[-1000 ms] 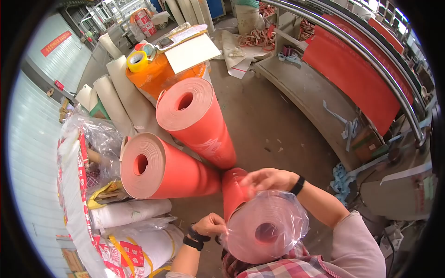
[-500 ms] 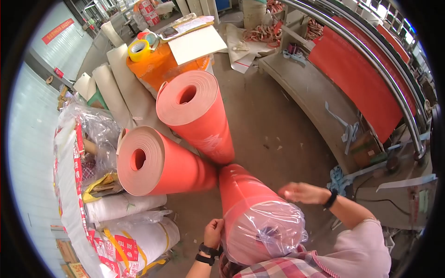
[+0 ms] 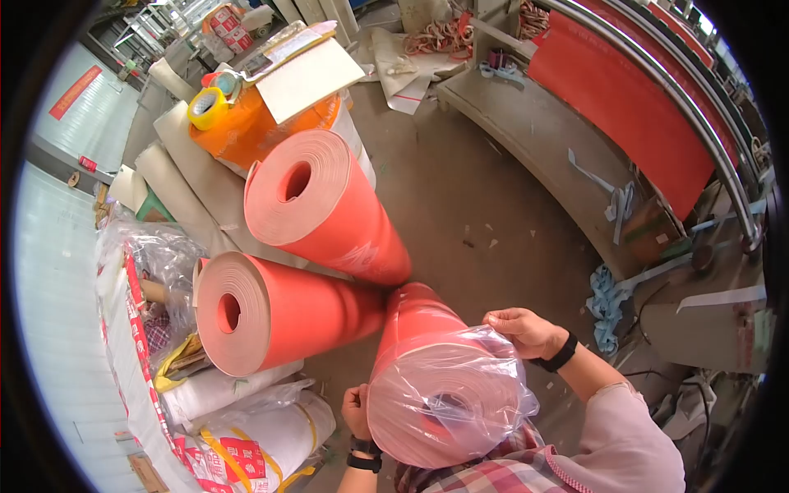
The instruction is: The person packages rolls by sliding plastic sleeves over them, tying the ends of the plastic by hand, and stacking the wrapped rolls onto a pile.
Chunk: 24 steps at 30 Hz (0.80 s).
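A red roll (image 3: 415, 316) stands nearest my body, with clear plastic film (image 3: 485, 386) over its top end and upper side. At the film's upper right edge, my right hand (image 3: 526, 333) is closed, pinching the film. My left hand (image 3: 357, 411) is closed at the left side of the same roll, against the film's edge; what its fingers hold is too small to make out. Two more red rolls, one upper (image 3: 345, 222) and one at the left (image 3: 308, 316), lean with their lower ends close to the wrapped roll.
An orange bag (image 3: 238, 131) bears yellow tape (image 3: 207, 108) and a white board (image 3: 308, 82). White wrapped rolls (image 3: 275, 435) lie at the lower left. A curved grey bench (image 3: 526, 115) and metal rails (image 3: 657, 90) run along the right. Blue strips (image 3: 606, 312) hang beside it.
My right hand left the roll's side, moved out to the right, and now pinches the film's edge. My left hand remains at the left side. The view has shifted slightly.
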{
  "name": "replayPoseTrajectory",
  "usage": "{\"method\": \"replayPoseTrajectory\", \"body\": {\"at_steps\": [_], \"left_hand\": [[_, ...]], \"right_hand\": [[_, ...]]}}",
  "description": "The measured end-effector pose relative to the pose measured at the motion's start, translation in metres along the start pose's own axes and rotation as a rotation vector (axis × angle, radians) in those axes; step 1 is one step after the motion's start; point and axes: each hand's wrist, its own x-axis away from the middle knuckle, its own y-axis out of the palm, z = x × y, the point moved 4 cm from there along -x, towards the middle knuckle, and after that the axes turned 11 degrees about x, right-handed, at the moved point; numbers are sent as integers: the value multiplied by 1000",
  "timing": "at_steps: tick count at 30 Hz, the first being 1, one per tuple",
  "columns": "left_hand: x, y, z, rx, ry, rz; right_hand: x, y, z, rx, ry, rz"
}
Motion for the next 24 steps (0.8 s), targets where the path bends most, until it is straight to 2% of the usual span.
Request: {"method": "replayPoseTrajectory", "body": {"at_steps": [1,4,7,9,10,12,13,14,15,16,17,18,19,20,21,22,24], "left_hand": [[-3,-1,-4,-6,-9,3],[-20,-11,-29,-43,-16,22],[-43,-34,-70,-11,55,7],[-41,-59,-92,-44,-91,29],[-27,-54,-77,-35,-177,-47],[3,-43,-36,-545,-91,-408],[22,-49,-34,-334,-338,-278],[41,-50,-35,-114,-575,-145],[54,-41,-22,-108,-567,-145],[70,-27,-14,140,-721,-177],[81,-16,-12,389,-870,-209],[83,-12,-15,393,-864,-207],[82,-12,-20,461,-824,-85],[81,-15,-23,523,-785,36],[78,-18,-29,520,-788,39],[70,-23,-35,235,-692,-44],[50,-41,-70,-45,-597,-130]], "right_hand": [[-8,-6,-2,55,5,-44],[-54,-36,16,232,27,134],[-77,-66,39,379,-14,205],[-49,-50,31,318,44,63],[-32,-45,35,257,16,-66],[-8,-43,50,782,20,-6],[2,-44,60,807,70,14],[8,-43,70,723,14,48],[10,-42,75,643,-42,78],[12,-36,74,655,-48,70],[17,-33,72,272,-48,228],[20,-34,74,-117,-43,379],[17,-42,76,-114,-40,377],[11,-55,82,-129,-28,245],[1,-62,88,-145,-17,116],[-10,-66,88,-48,17,184],[-41,-80,84,280,34,332]]}}
